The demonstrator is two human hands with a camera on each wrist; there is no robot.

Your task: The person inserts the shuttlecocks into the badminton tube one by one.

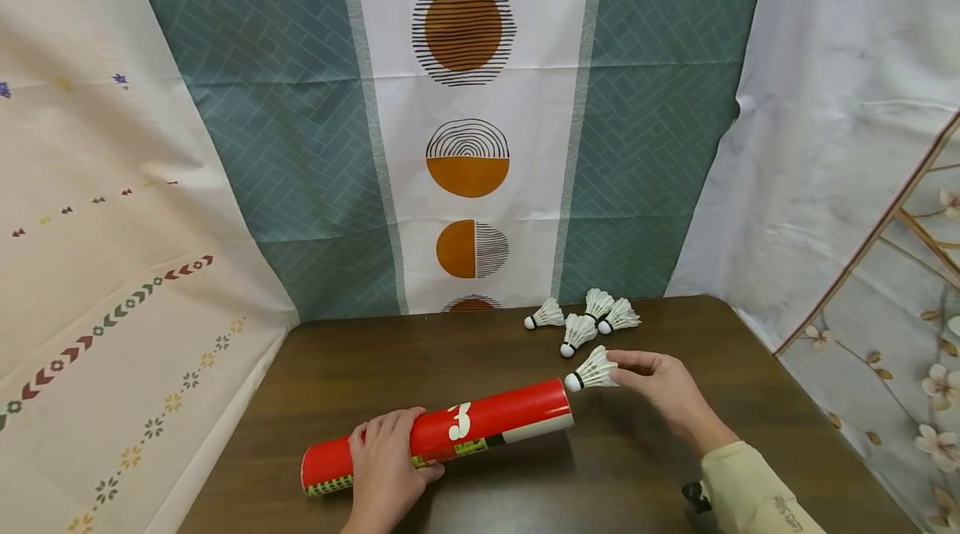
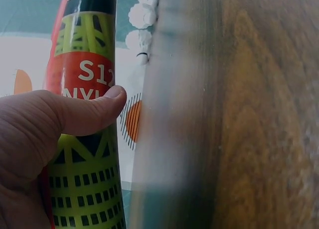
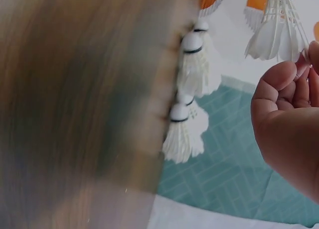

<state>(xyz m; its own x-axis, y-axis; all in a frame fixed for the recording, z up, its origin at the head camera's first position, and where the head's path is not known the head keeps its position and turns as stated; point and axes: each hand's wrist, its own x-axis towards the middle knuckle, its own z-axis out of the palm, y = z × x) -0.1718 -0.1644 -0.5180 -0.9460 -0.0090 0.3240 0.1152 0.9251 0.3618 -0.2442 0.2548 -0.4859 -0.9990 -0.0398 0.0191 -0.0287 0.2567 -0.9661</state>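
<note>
While L hand grips red tube, R hand pinches shuttlecock nr tube's right end; 4 more shuttlecocks far right.

Left hand curled in grip; right hand raised in pinch.

On our right arm we wear a pale yellowish-green sleeve, lightly creased, its cuff ending at the wrist. Small dark lettering, too tiny for us to read, marks the cloth. A little black piece shows beside it, its kind unclear. Our left grip and right grip are bare, the left thumbnail short.
</note>
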